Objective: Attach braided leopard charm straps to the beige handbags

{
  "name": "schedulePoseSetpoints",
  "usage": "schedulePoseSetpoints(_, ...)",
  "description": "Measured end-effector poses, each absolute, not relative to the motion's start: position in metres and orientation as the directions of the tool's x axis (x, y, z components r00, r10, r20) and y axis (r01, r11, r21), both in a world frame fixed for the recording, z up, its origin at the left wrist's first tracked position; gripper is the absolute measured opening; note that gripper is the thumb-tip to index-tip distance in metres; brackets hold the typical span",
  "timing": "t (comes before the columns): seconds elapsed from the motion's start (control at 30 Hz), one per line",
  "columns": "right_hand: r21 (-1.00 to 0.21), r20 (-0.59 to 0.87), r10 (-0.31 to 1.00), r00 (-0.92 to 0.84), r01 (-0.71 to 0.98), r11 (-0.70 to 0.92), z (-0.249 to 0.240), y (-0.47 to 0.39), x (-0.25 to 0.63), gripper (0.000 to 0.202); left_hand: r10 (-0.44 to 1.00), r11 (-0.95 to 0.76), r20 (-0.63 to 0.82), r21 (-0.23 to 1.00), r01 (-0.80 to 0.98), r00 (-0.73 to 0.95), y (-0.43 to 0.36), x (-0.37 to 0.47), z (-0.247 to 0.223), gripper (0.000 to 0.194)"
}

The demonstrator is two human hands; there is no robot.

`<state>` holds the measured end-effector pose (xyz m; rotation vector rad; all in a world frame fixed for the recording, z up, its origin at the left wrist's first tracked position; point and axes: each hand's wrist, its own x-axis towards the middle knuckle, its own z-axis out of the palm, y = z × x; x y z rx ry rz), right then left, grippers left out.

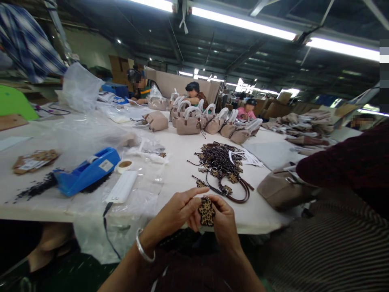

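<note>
Between my two hands, just over the front edge of the table, is a leopard-print bear-shaped charm (207,211). My left hand (181,209), with a silver bangle on its wrist, pinches the charm's left side. From the other side my right hand (225,219) grips its right edge, fingers curled behind it. The fingertips behind the charm are hidden. Just beyond lies a pile of dark braided cords (217,160) with metal rings and more leopard-print charms. A brown looped strap (245,194) rests at the pile's near side.
Left of me are a blue tape dispenser (91,170), a tape roll (124,165), a white power strip (123,187) and cardboard tags (35,161). Several beige handbags (188,125) stand farther back. At right, a person's dark sleeve (343,162) is close to a taupe bag (278,188).
</note>
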<state>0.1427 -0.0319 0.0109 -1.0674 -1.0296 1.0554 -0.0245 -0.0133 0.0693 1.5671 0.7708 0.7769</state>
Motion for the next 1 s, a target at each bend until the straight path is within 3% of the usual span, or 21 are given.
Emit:
schedulePoseSetpoints(0.1,-0.953,0.097,0.974,0.205,-0.265,0.15,0.009,-0.031,0.14,0.02,0.906,-0.3,0.224,0.938,0.173,0.359,-0.011,-0.027,0.07,0.035)
schedulePoseSetpoints(0.2,-0.956,0.127,0.969,0.211,-0.234,0.176,0.012,-0.031,0.137,0.018,0.878,-0.427,0.338,0.874,0.233,0.338,-0.006,-0.026,0.069,0.019)
schedulePoseSetpoints(0.33,-0.976,0.151,0.976,0.159,-0.134,0.173,0.014,-0.031,0.138,0.019,0.891,-0.386,0.298,0.895,0.223,0.344,-0.004,-0.021,0.065,0.01)
schedulePoseSetpoints(0.5,-0.977,0.135,0.974,0.185,-0.138,0.161,0.021,-0.03,0.149,0.029,0.912,-0.359,0.286,0.904,0.231,0.295,-0.002,-0.018,0.061,0.012)
schedulePoseSetpoints(0.73,-0.967,0.256,0.959,0.117,0.028,0.255,0.03,-0.034,0.145,0.029,0.888,-0.428,0.349,0.864,0.265,0.298,0.0,-0.013,0.057,0.007)
schedulePoseSetpoints(1.0,-0.981,0.187,0.975,0.117,-0.02,0.191,0.022,-0.03,0.149,0.019,0.899,-0.382,0.302,0.894,0.233,0.316,0.001,-0.012,0.058,0.01)
